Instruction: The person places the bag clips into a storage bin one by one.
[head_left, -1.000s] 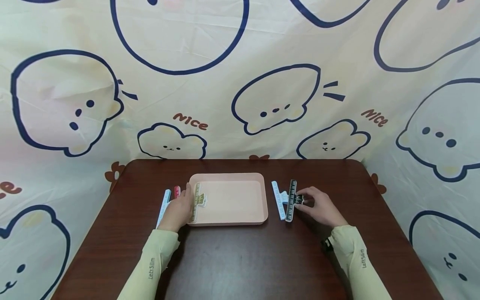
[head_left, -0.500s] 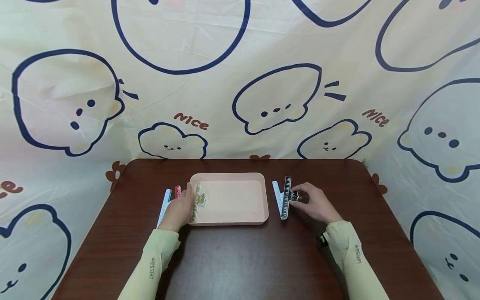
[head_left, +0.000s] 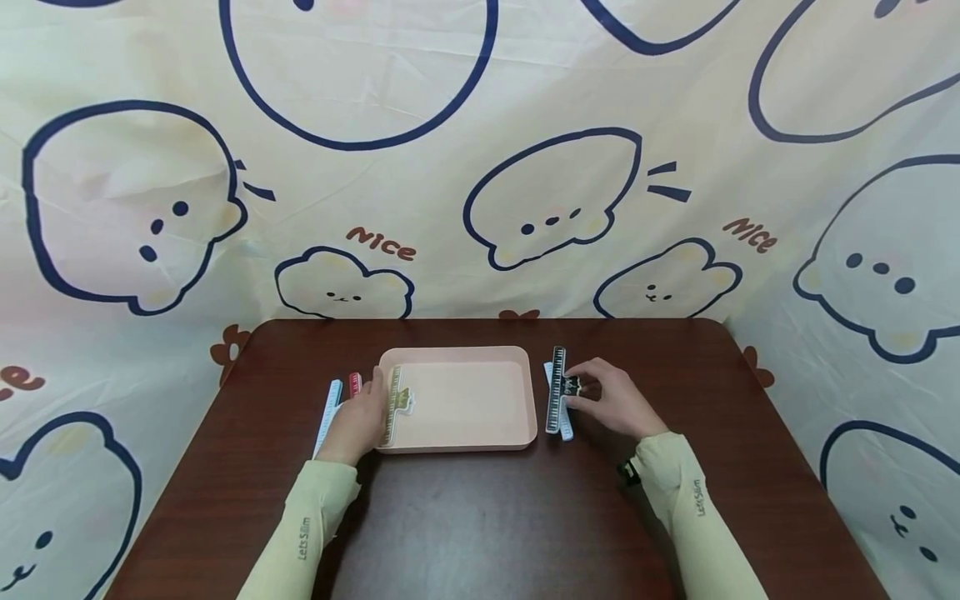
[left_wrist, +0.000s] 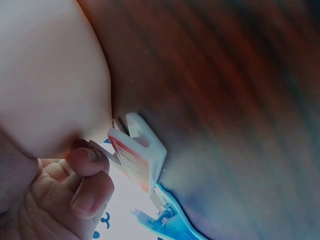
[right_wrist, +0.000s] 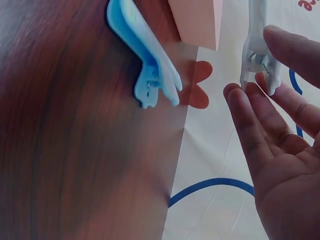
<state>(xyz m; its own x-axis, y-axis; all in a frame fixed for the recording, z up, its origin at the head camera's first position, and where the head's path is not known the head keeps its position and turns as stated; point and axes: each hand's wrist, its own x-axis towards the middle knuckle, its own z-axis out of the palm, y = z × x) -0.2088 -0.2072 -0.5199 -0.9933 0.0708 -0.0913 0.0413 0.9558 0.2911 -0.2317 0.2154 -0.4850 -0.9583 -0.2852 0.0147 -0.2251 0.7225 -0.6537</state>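
In the head view my right hand pinches the handle of a black-and-white striped bag clip. From the right wrist, the white back and spring of this bag clip show between thumb and fingers, above the table. It overlaps a light blue bag clip lying on the table right of the pink tray. My left hand rests against the tray's left side, its fingers loosely bent in the left wrist view. A green-patterned bag clip lies inside the tray along its left wall.
Beyond my left hand lie a red bag clip and a blue bag clip. The brown wooden table has a patterned cloth hanging behind it and at both sides.
My right hand has moved left with the striped bag clip, from the right of the blue clip to over it. The left hand and the tray stay in place.
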